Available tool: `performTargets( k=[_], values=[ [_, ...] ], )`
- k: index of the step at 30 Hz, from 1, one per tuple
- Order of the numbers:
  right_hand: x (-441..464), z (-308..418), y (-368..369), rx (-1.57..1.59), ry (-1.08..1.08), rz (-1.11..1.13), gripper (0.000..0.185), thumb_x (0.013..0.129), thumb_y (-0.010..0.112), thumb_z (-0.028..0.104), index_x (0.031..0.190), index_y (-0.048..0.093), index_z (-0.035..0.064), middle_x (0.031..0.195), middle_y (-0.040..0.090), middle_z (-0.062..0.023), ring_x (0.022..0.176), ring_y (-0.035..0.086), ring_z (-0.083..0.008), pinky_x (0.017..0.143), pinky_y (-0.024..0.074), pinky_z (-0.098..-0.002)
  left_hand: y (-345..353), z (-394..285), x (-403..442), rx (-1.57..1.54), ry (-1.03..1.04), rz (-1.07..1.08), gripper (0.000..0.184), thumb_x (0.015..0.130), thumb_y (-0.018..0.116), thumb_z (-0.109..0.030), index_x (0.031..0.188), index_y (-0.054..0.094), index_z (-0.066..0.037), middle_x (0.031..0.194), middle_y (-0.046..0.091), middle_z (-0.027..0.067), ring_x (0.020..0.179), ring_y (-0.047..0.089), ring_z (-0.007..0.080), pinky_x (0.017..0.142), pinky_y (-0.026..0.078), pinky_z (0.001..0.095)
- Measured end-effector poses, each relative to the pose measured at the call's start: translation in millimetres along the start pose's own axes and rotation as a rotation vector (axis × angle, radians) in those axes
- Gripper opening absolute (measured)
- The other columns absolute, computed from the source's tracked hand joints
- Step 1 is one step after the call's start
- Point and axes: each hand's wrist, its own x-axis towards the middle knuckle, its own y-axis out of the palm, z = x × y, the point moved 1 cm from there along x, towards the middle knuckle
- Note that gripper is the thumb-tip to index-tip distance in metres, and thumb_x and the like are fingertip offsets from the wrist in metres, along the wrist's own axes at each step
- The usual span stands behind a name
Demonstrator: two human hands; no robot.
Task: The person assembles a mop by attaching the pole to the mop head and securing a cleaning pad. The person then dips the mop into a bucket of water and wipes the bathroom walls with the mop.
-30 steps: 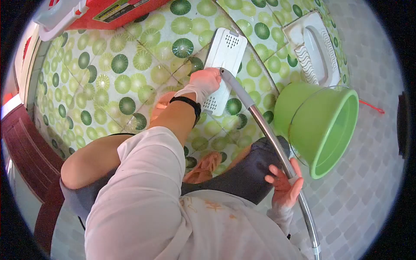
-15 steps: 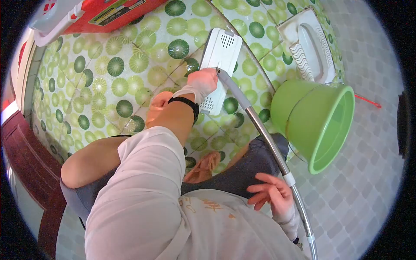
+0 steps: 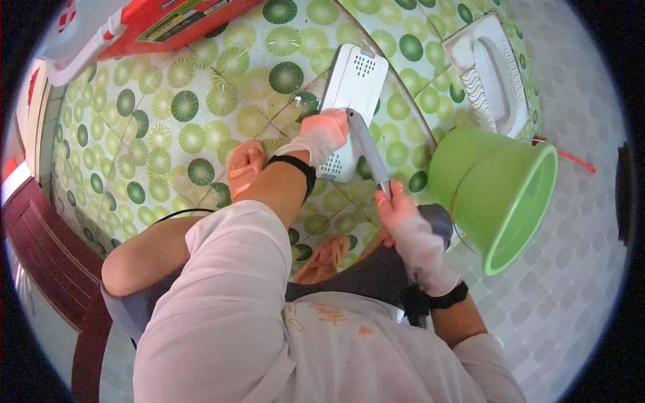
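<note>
A flat white mop head (image 3: 363,75) with perforated ends lies on the green-patterned floor. My left hand (image 3: 326,131), in a thin whitish glove, is closed at its middle, beside the hinge; its fingertips are hidden. From the hinge a grey mop handle (image 3: 366,144) slants down and right to a metal pole. My right hand (image 3: 398,207), also gloved, has its fingers wrapped around the pole just below the grey section. Most of the pole past that hand is hidden by my forearm and clothes.
A green bucket (image 3: 470,185) lies tipped on its side at the right, with a red stick (image 3: 576,161) behind it. A white squat toilet (image 3: 494,80) is set into the floor at upper right. A red and white container (image 3: 168,23) stands at upper left.
My right hand was open beside the lower pole; it has moved up and left and closed on the pole near the grey section. My left hand stays at the mop head.
</note>
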Motion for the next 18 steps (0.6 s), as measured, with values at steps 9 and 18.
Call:
performTargets(
  k=[9,18],
  values=[
    [17,-10,42,-0.048,-0.019,-0.133,0.034,0.092,0.046,0.028,0.116,0.039,0.0038,0.091,0.061,-0.029,0.082,0.06,-0.0475,0.068,0.0478,-0.0541,2,4,-1,-0.103,-0.009,-0.071,0.016,0.084,0.052,-0.026,0.084,0.06,-0.013,0.085,0.061,0.0105,0.079,0.06,0.0317,0.067,0.048,0.0401],
    [73,-47,68,-0.048,0.102,-0.096,0.03,0.094,0.036,0.035,0.106,0.043,0.0084,0.086,0.059,-0.023,0.079,0.06,-0.0396,0.067,0.0472,-0.0472,5,-2,7,-0.182,-0.222,-0.021,0.018,0.083,0.056,-0.03,0.09,0.063,-0.015,0.088,0.063,0.0082,0.076,0.062,0.0294,0.067,0.049,0.0378]
  ],
)
